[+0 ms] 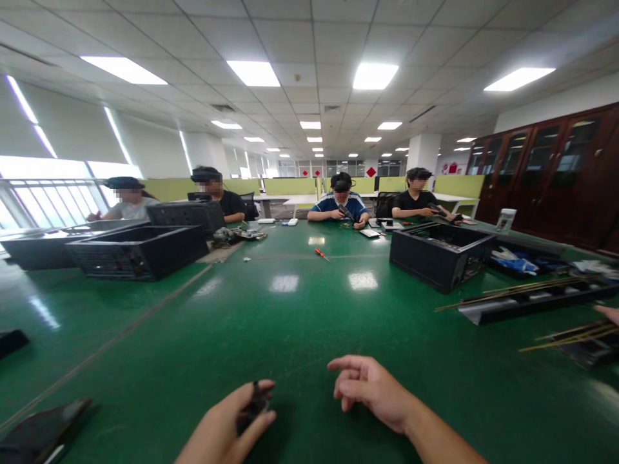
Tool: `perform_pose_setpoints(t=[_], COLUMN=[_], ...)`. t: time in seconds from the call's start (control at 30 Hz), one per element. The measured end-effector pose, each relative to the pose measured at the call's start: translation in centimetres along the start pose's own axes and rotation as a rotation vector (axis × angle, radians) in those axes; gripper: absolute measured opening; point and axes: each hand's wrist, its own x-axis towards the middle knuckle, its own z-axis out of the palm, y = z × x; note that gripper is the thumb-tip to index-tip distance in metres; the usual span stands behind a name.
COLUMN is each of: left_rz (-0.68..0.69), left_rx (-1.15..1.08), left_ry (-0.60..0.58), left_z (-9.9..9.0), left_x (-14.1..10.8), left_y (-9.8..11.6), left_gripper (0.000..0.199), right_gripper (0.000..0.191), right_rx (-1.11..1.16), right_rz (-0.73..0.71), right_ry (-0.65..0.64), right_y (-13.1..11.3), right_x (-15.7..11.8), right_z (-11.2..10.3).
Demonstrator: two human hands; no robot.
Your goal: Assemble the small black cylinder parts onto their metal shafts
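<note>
Low over the green table, my left hand [229, 415] is closed around a small black part [254, 406]. The part sits between fingers and thumb, mostly hidden and blurred, so its kind is unclear. My right hand [370, 390] hovers to its right with nothing in it, the index finger stretched out and the others loosely bent. A gap of table lies between the two hands. Nearest to my left hand on the outer side is a dark flat piece [46, 432] in the lower left corner.
Black computer cases [140, 251] stand at the left, another case [440, 254] at the right. An orange screwdriver [320, 254] lies mid-table. Thin brass-coloured rods [527, 290] and a metal channel [536, 303] lie right. Several people sit opposite; someone's hand [608, 314] shows at the right edge.
</note>
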Motion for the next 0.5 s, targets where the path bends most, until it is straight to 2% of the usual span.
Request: perform_pose_setpoints(t=[0.1,0.17,0.27,0.37,0.5], left_rz=[0.173,0.207,0.185,0.211,0.221], left_rx=[-0.03,-0.066,-0.113,-0.108,-0.132], left_ry=[-0.127,-0.131,-0.123,-0.1,-0.085], left_z=[4.3,6.6,8.4,8.9,8.9], left_x=[2.3,3.8,5.2,5.8,6.0], left_y=[4.9,6.5,6.0,4.2,3.0], left_gripper=[0.035,0.046,0.058,0.056,0.05], right_gripper=[0.063,0.065,0.069,0.07,0.05], right_rx=[-0.06,-0.146,-0.329,-0.485,-0.582], right_rz=[-0.1,-0.16,-0.193,-0.193,-0.174], right_ry=[0.083,0.142,0.19,0.194,0.216], right_y=[0.0,-0.1,-0.1,-0.1,0.0], right_x=[-0.2,-0.3,-0.6,-0.5,0.4], right_z=[-0.3,-0.7,-1.1,-1.0,-0.4])
